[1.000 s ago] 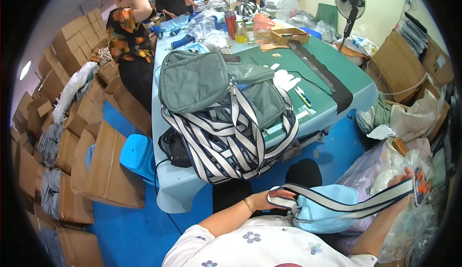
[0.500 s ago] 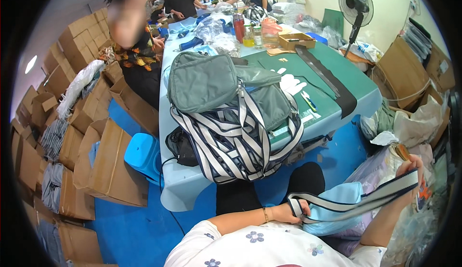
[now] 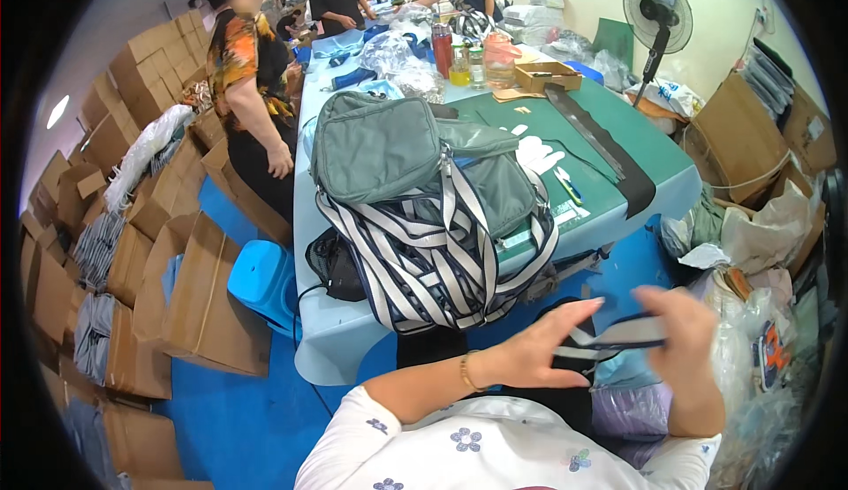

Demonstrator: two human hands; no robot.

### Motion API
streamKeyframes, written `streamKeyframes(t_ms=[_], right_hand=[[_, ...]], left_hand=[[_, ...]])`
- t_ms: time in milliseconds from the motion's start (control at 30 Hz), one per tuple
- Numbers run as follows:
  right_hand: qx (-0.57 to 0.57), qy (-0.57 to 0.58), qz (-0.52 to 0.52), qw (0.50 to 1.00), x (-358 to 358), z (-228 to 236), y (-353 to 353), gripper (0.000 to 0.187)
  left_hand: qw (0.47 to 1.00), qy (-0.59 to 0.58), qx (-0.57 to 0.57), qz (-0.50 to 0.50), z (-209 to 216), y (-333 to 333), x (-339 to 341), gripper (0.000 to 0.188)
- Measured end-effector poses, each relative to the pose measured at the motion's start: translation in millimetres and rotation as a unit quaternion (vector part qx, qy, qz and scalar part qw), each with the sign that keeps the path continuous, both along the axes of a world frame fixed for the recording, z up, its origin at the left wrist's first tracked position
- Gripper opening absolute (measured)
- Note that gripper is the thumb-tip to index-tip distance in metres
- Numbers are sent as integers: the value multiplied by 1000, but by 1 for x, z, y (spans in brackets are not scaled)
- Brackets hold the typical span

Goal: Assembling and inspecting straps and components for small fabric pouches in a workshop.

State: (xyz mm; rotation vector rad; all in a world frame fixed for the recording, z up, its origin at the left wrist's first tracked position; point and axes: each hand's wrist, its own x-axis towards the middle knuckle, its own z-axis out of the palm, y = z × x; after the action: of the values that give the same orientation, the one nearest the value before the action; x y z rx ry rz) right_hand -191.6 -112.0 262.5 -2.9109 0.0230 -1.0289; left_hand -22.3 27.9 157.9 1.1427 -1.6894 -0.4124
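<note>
A grey-white strap [image 3: 623, 334] with dark navy edges runs between my two hands above my lap. My left hand [image 3: 539, 349] has its thumb and forefinger spread wide, with the strap's near end by the gap between them. At the strap's other end, my right hand [image 3: 687, 335] is bent round it, somewhat blurred by motion. Below the strap lies light-blue fabric [image 3: 629, 369], partly hidden by my right hand. In front of me, a stack of grey-green bags [image 3: 380, 150] with a heap of similar striped straps [image 3: 433, 260] sits on the table.
The table [image 3: 336, 331] has a pale-blue cover and a green mat [image 3: 609, 119]. A blue stool [image 3: 262, 275] and cardboard boxes [image 3: 212, 304] stand to the left. Plastic-wrapped bundles [image 3: 632, 410] lie at my right. A co-worker [image 3: 252, 83] stands left of the table.
Both hands have moved up and closer together, shortening the stretch of strap between them. My left fingers have spread from their grip. The co-worker at left has straightened up.
</note>
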Motion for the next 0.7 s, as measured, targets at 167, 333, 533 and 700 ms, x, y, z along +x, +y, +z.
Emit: streamKeyframes(t_ms=[167,333,533,700], right_hand=[[-8,95,0,995,18,5,20,50],[150,-144,-143,968,-42,1,-69,51],[277,-198,-265,902,-128,-91,-195,42],[342,-100,-250,900,-89,-156,-167,39]], left_hand=[[973,184,127,-63,28,-8,-9,51],[977,103,141,119,2,2,51,27],[937,292,150,121,-15,31,69,31],[929,350,-55,106,9,25,58,49]])
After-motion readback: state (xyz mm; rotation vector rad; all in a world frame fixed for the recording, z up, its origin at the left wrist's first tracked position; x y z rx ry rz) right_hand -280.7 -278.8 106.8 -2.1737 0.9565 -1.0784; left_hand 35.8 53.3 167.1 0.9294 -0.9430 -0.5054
